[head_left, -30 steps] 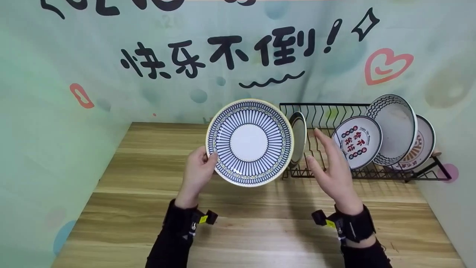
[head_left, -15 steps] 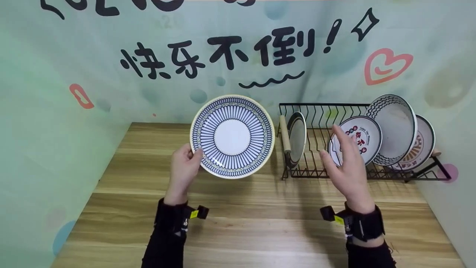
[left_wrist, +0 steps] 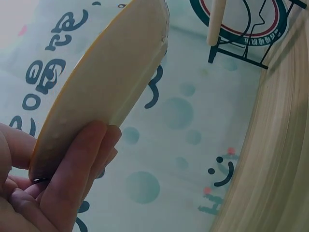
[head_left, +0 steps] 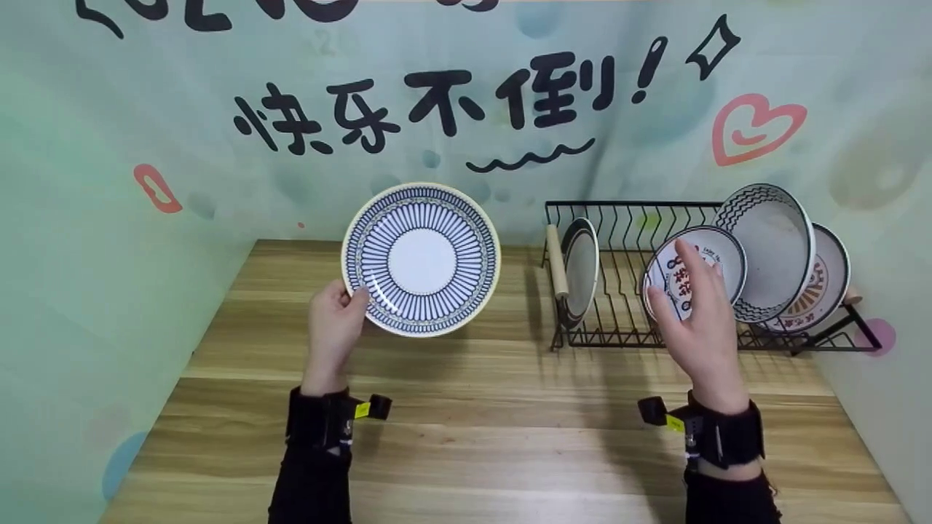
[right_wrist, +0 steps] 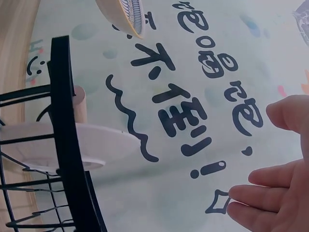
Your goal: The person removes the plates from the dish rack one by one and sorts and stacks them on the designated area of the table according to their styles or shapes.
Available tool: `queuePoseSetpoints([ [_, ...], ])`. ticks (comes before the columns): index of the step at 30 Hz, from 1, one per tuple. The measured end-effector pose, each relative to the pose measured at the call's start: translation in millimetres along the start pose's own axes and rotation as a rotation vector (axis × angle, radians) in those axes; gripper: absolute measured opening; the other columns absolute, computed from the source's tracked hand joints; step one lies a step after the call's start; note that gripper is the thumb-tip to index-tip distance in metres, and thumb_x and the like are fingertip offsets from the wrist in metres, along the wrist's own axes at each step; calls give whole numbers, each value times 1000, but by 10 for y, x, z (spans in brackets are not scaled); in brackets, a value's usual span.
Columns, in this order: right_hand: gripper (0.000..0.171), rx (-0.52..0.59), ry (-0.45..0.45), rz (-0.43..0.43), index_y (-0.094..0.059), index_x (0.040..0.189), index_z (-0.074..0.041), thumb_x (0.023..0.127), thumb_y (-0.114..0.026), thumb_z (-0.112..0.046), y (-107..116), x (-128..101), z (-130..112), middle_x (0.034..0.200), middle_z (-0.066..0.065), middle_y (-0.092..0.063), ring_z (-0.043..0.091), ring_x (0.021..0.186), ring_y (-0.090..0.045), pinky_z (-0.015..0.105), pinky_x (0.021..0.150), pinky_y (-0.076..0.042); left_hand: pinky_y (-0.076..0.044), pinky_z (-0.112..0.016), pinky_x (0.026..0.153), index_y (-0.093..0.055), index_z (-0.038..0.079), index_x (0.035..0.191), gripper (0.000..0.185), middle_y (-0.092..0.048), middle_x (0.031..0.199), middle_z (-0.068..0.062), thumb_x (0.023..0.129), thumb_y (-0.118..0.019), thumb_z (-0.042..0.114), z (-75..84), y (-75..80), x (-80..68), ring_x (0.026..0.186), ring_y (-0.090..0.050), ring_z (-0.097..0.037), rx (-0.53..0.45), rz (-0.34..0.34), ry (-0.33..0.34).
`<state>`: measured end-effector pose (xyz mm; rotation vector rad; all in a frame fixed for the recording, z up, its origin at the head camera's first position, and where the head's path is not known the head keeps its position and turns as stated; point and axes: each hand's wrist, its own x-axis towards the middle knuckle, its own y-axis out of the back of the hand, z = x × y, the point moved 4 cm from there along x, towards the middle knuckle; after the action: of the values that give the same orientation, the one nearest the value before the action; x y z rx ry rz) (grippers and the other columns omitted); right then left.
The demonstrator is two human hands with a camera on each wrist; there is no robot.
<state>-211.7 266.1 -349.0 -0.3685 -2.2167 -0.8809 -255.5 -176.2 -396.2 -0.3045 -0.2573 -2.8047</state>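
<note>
1. Blue-striped plate (head_left: 421, 259): I am holding it upright in the air over the left half of the wooden table (head_left: 466, 437), its patterned face turned toward me and well apart from the rack. Standing it on edge is keeping the whole face in view and leaving only the rim to be gripped.

2. Left hand (head_left: 333, 327): I am pinching the plate's lower-left rim, thumb on the face side and fingers (left_wrist: 82, 174) laid flat against the pale back. The left wrist view is showing those fingers pressed along the underside, which is steadying the plate against tipping.

3. Right hand (head_left: 697, 320): I am carrying it empty, fingers straight and slightly spread, palm turned leftward, raised in front of the dish rack (head_left: 619, 211). It is overlapping the small lettered plate (head_left: 710, 247) in the head view; whether it is touching that plate I cannot tell. The right wrist view is showing only bare fingertips (right_wrist: 270, 191) against the backdrop.

4. Dish rack: black wire, standing at the table's right rear against the printed backdrop (head_left: 466, 109). Its slots are keeping the crockery on edge: a dark-rimmed plate (head_left: 581, 266) at the left end, the lettered plate, a zigzag-rimmed bowl (head_left: 775, 251) and an orange-patterned plate (head_left: 830, 280) leaning at the right.
</note>
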Motion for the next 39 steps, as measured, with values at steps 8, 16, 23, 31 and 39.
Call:
queuePoseSetpoints([
  [8, 60, 4, -75, 16, -43, 146, 3, 93, -63, -16, 68, 5, 89, 147, 21, -46, 39, 136, -40, 44, 117, -24, -49, -17, 51, -65, -14, 108, 23, -68, 89, -23, 93, -55, -1, -86, 108, 67, 61, -58, -7, 22, 33, 46],
  [16, 61, 1, -117, 19, -42, 146, 3, 93, -63, -16, 102, 7, 182, 146, 21, -47, 38, 134, -42, 47, 113, -30, -51, -18, 53, -65, -14, 105, 21, -69, 89, -24, 93, -56, 0, -151, 150, 109, 62, -60, -7, 25, 62, 70],
  [23, 62, 10, -157, 3, -41, 148, -1, 94, -64, -19, 117, 8, 241, 149, 19, -44, 37, 136, -39, 47, 115, -27, -57, -23, 57, -63, -15, 111, 24, -68, 92, -26, 93, -54, -3, -221, 189, 130, 64, -65, -10, -34, 71, 109],
  [31, 63, -6, -169, -20, -39, 150, -2, 94, -64, -20, 106, 13, 287, 150, 20, -43, 39, 136, -39, 51, 114, -27, -57, -24, 56, -63, -14, 112, 24, -68, 92, -23, 94, -54, -1, -295, 261, 148, 64, -65, -11, -45, 99, 169],
  [39, 65, -28, -227, -50, -37, 151, -5, 95, -65, -22, 136, -15, 357, 152, 19, -40, 40, 138, -36, 54, 115, -24, -53, -21, 52, -64, -15, 108, 23, -67, 86, -18, 94, -55, 2, -390, 350, 194, 59, -59, -9, 67, 114, 182],
])
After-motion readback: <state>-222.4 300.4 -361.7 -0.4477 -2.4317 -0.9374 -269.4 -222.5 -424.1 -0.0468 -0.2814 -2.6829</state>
